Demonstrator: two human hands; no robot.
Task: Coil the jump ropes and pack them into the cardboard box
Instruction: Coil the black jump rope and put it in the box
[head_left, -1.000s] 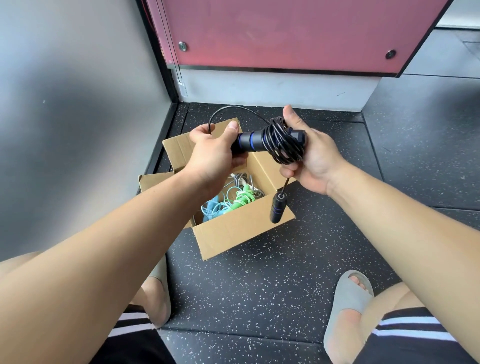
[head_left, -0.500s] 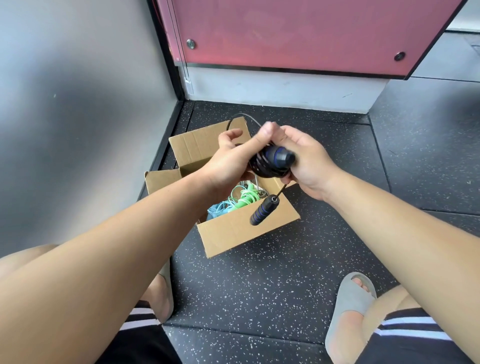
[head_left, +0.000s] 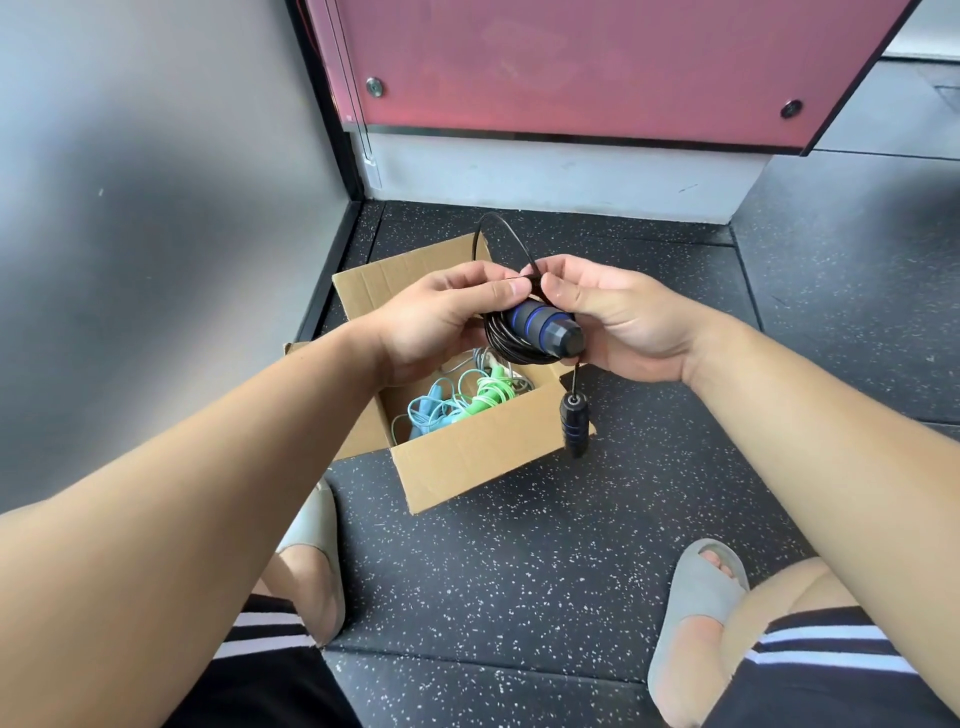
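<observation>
A black jump rope with blue-ringed handles is held above the open cardboard box. Its cord is wound in coils around one handle, which points toward me. My left hand grips the coiled bundle from the left, thumb on top. My right hand holds the bundle from the right and pinches a loose loop of cord that arcs up behind the hands. The second handle dangles on a short length of cord in front of the box's right corner. Inside the box lie a blue rope and a green rope.
The box stands on a black speckled floor near a grey wall on the left and a red panel at the back. My feet in grey slides sit either side, close to the box.
The wound handle has turned end-on toward me. My thumbs have come together on top, pinching the loose loop. The dangling handle swung from tilted to hanging straight down.
</observation>
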